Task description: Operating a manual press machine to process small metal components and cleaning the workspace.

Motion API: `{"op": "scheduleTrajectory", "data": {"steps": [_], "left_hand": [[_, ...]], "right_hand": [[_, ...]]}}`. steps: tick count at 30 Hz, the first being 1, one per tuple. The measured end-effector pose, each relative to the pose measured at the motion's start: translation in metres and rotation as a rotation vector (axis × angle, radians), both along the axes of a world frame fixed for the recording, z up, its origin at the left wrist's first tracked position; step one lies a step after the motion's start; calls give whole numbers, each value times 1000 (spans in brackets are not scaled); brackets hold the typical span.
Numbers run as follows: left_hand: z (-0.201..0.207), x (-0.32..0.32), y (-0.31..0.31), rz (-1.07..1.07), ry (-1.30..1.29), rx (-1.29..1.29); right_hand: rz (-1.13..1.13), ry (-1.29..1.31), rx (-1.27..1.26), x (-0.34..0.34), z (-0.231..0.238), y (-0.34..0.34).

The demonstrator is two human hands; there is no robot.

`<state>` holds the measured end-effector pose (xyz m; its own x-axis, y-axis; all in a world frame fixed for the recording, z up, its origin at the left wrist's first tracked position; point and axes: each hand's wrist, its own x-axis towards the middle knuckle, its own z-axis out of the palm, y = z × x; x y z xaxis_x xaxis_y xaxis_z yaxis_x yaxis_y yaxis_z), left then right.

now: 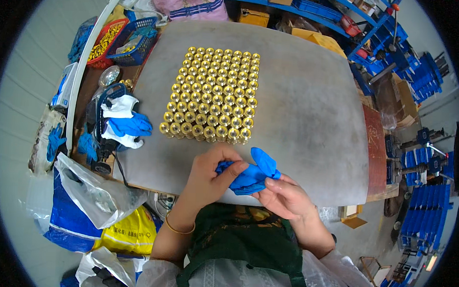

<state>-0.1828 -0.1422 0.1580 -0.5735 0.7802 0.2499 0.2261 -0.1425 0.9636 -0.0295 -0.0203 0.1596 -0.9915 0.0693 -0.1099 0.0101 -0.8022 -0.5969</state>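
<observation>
A blue rubber glove (248,178) is bunched up between my two hands over the table's near edge. My left hand (212,169) is closed on its left side, thumb pressed against the crumpled part. With thumb and fingertips, my right hand (288,197) pinches its right side, and one part of the glove sticks up there. Both hands are bare. Just beyond them, brass cup-like parts (211,95) stand upright in tight rows, forming a large block on the grey metal tabletop (306,105).
Left of the table edge, white and blue gloves (126,120) lie over a dark stand. Farther back are a red basket (107,43) of small brass pieces and a blue basket (137,45). Plastic bags (94,194) fill the lower left. Blue shelving (365,27) stands at the far right.
</observation>
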Motion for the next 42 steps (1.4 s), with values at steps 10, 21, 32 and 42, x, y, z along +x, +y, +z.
{"op": "scheduleTrajectory", "data": {"steps": [10, 21, 32, 42], "left_hand": [[-23, -2, -35, 532, 1043, -212], [-21, 30, -12, 604, 127, 107], [-3, 24, -32, 717, -253, 347], [-22, 5, -33, 697, -744, 229]], "right_hand": [[92, -19, 13, 33, 8, 15], [-274, -193, 636, -21, -14, -34], [-237, -332, 617, 1, -42, -12], [-665, -188, 655, 9, -40, 22]]}}
